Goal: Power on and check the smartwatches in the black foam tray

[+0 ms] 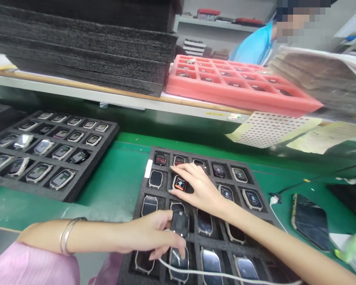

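A green workbench with a smooth, faintly shiny top stretches across the middle, from nine o'clock towards three. Above it, a raised shelf with a pale front edge runs from about ten o'clock to one, a dark green back panel beneath. At one o'clock, a pale grey wall carries a light-coloured wall shelf. Light is bright and even. Between seven and eight, a grey patch may be floor.

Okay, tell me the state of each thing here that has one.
Left hand, closed on a black device
Right hand, open beside a watch
That watch, screen lit
Phone, lying flat, screen dark
Near black tray, open, holding watches
Pink tray, open, holding dark items
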Demonstrator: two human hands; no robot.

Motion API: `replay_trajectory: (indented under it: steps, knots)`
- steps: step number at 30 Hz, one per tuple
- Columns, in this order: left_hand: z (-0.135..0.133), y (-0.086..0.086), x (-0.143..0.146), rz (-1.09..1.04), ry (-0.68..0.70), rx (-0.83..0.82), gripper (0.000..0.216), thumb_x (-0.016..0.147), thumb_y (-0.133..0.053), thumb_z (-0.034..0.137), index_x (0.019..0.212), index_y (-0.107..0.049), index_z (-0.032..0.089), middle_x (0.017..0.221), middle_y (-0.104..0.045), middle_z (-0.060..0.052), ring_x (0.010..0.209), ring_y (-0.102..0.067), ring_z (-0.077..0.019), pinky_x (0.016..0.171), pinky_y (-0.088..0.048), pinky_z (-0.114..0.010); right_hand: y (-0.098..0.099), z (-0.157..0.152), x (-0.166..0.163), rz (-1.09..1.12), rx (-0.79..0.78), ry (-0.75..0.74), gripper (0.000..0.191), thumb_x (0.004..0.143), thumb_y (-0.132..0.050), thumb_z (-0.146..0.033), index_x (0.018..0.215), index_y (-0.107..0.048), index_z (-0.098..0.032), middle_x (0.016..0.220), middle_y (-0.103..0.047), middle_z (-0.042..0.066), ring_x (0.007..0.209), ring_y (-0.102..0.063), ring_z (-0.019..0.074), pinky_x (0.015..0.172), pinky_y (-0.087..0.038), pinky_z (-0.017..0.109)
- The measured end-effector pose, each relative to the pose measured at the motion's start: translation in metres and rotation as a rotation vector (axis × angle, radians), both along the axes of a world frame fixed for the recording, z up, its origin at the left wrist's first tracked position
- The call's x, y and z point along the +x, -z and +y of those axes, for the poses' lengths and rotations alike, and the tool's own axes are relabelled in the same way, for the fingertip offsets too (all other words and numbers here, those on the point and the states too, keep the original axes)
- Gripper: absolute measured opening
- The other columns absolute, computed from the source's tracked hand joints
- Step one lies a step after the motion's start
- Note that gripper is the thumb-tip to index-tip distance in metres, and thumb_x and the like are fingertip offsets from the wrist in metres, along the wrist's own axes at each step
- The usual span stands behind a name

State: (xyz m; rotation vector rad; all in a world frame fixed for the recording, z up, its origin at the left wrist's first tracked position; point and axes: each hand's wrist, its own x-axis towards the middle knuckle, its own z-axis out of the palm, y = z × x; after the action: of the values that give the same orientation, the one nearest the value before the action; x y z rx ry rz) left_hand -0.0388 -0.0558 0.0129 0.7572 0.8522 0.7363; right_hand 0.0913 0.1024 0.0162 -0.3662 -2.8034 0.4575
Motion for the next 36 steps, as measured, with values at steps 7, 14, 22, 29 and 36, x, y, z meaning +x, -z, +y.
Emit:
replay_trajectory:
  steps: [7,14,22,29,36]
  knots:
    - [-0.008,0.024,0.0,-0.036,-0.033,0.072,0.02,0.079,-0.064,0.019,0.093,-0.049,0.017,0.071,-0.059,0.004,0.037,-0.044,-0.0029,0.033,-0.032,-0.014,-0.018,-0.026,-0.062,-0.332,0.306,-0.112,0.025,0.09,-0.062,-0.031,0.096,-0.067,-0.007,0.088,-0.066,0.017,0.09,-0.056,0.0313,0.078,-0.04,0.042]
    - [-0.006,0.019,-0.004,-0.139,-0.155,0.028,0.023,0.076,-0.069,0.021,0.091,-0.053,0.015,0.094,-0.066,-0.005,0.04,-0.049,-0.0018,0.037,-0.036,-0.016,-0.016,-0.015,-0.063,-0.258,0.179,-0.078,0.031,0.082,-0.071,-0.033,0.101,-0.067,-0.009,0.092,-0.067,0.014,0.092,-0.059,0.0293,0.08,-0.045,0.04]
    - [-0.002,0.013,-0.008,-0.236,-0.177,-0.014,0.03,0.073,-0.074,0.018,0.099,-0.06,0.013,0.095,-0.067,-0.007,0.044,-0.049,-0.0022,0.044,-0.039,-0.018,-0.055,-0.011,0.006,-0.031,-0.306,-0.107,0.031,0.077,-0.073,-0.021,0.107,-0.066,-0.017,0.1,-0.065,0.006,0.093,-0.06,0.0214,0.084,-0.048,0.033]
    - [-0.003,0.019,-0.002,-0.123,-0.206,0.086,0.035,0.074,-0.077,0.028,0.101,-0.059,0.013,0.068,-0.057,0.004,0.043,-0.047,-0.003,0.042,-0.036,-0.016,-0.045,-0.052,0.034,-0.105,-0.023,-0.141,0.03,0.089,-0.062,-0.026,0.116,-0.061,-0.014,0.099,-0.059,0.012,0.093,-0.053,0.0262,0.081,-0.046,0.044]
    - [-0.012,0.021,0.004,0.049,-0.307,0.171,0.029,0.084,-0.065,0.039,0.096,-0.055,0.014,0.041,-0.041,0.011,0.031,-0.036,-0.0048,0.031,-0.024,-0.014,-0.044,-0.056,0.026,-0.032,-0.021,-0.237,0.029,0.095,-0.053,-0.027,0.119,-0.058,-0.011,0.103,-0.063,0.011,0.094,-0.059,0.0219,0.098,-0.042,0.044]
